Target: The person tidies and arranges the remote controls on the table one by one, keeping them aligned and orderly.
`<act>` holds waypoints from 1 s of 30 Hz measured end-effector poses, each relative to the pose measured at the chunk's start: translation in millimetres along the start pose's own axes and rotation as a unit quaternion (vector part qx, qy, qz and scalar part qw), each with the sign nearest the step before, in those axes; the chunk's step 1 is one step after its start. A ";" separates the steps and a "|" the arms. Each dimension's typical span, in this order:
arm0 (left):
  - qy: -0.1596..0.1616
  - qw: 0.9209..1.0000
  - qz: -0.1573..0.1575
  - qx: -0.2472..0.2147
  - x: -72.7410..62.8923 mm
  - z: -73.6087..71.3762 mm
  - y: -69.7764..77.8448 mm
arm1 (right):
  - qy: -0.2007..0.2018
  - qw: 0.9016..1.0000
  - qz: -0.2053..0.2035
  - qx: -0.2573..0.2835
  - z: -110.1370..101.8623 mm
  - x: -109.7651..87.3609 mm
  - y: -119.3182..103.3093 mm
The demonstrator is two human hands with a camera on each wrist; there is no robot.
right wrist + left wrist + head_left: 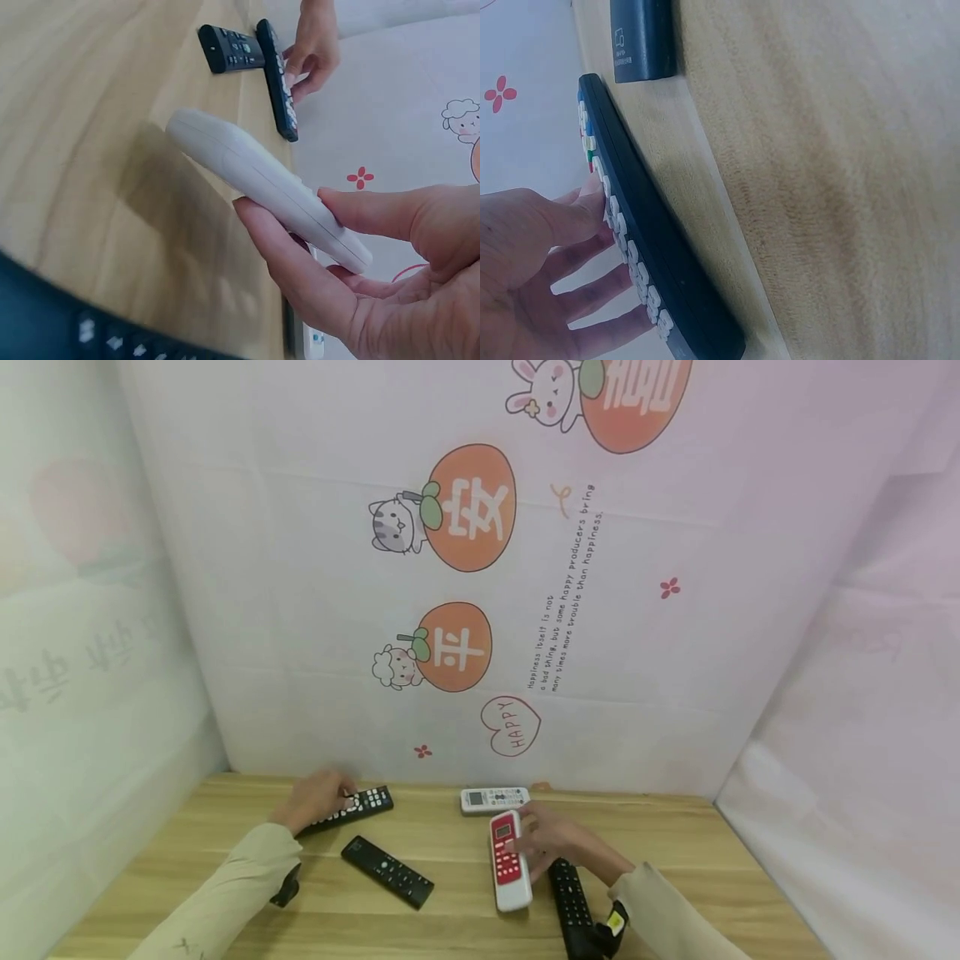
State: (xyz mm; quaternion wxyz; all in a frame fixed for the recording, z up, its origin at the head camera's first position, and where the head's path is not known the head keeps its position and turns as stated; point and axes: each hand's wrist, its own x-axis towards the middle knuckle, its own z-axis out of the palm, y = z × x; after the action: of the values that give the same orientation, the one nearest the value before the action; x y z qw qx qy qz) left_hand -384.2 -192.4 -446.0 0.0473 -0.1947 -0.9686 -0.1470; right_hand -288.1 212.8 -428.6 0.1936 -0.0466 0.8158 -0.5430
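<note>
Beige sleeve [228, 893], nearest the camera at the bottom left, leads up to the person's left hand [313, 800], which touches a black TV remote [371, 802] with white and coloured keys. Its thumb lies over the keys and the other fingers stretch towards the far edge, perhaps to steady it; their tips are hidden, so one cannot tell whether they grip. To the right of those fingers, a slim black remote [387, 872] lies slantwise, face up, untouched. Farther right, just beyond the right fingers, a white air-conditioner remote [495, 799] lies crosswise with its display showing. Nearer, a red-faced white remote [510, 881] is pinched near one end by the right hand [555, 837], thumb on the face side and a finger against the back. That end hold appears to leave most keys uncovered; the body's far end stands over its shadow, apart from the table [457, 927]. Below the right fingers, by the wrist, lies a long black remote [570, 897], keys upward.
</note>
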 end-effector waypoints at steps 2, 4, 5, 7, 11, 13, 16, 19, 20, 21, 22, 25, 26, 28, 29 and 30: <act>-0.001 1.000 0.000 -0.002 -0.2 -0.6 1.1 | -0.007 1.000 -0.006 0.006 -2.8 -6.4 3.4; -0.001 1.000 0.001 -0.004 -0.1 -0.9 1.5 | -0.012 1.000 -0.012 0.006 -4.5 -11.9 6.4; -0.001 1.000 0.001 -0.004 -0.2 -1.5 2.0 | -0.012 1.000 -0.015 0.003 -4.9 -14.0 7.5; 0.001 1.000 0.003 -0.004 -0.2 -2.5 2.5 | -0.011 1.000 -0.026 0.000 -4.7 -16.9 9.6; 0.000 1.000 0.006 -0.007 0.7 -3.7 2.2 | 0.015 0.999 -0.040 -0.017 -1.2 -20.6 11.0; -0.002 1.000 0.007 -0.009 1.1 -3.8 1.1 | 0.034 0.998 -0.039 -0.037 1.8 -21.5 10.5; -0.003 1.000 0.006 -0.009 1.0 -4.4 -0.8 | 0.058 0.995 -0.028 -0.078 6.8 -21.1 8.6; -0.002 1.000 0.003 -0.006 0.4 -4.4 -2.7 | 0.065 0.991 -0.013 -0.112 11.2 -19.7 7.3; -0.002 1.000 0.003 -0.006 0.2 -4.3 -2.9 | 0.067 0.991 -0.009 -0.119 12.1 -19.2 7.2; -0.002 1.000 0.003 -0.006 0.2 -4.0 -3.1 | 0.068 0.990 -0.004 -0.125 12.9 -19.2 7.1; -0.003 1.000 0.004 -0.006 0.1 -3.7 -3.2 | 0.070 0.989 0.000 -0.130 13.4 -18.9 7.4; -0.004 1.000 0.004 -0.006 -0.1 -3.1 -2.2 | 0.074 0.986 0.004 -0.151 14.3 -19.3 8.5; -0.004 1.000 0.003 -0.005 0.0 -2.7 -2.0 | 0.074 0.985 0.003 -0.158 14.6 -19.6 9.0; -0.005 1.000 0.000 -0.004 0.3 -2.1 -1.4 | 0.073 0.983 -0.001 -0.168 15.0 -19.8 11.0; -0.005 1.000 -0.002 -0.003 0.3 -1.7 -1.0 | 0.071 0.983 -0.003 -0.172 15.0 -19.9 11.9; -0.005 1.000 -0.003 -0.003 0.5 -1.4 -0.7 | 0.071 0.982 -0.004 -0.175 14.8 -19.8 12.8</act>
State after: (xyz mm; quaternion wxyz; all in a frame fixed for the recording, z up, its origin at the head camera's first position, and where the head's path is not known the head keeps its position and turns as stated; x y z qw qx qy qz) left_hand -384.9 -193.2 -444.8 0.0414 -0.1924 -0.9690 -0.1491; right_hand -262.7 210.9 -439.9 0.1220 -0.0445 0.9095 -0.3949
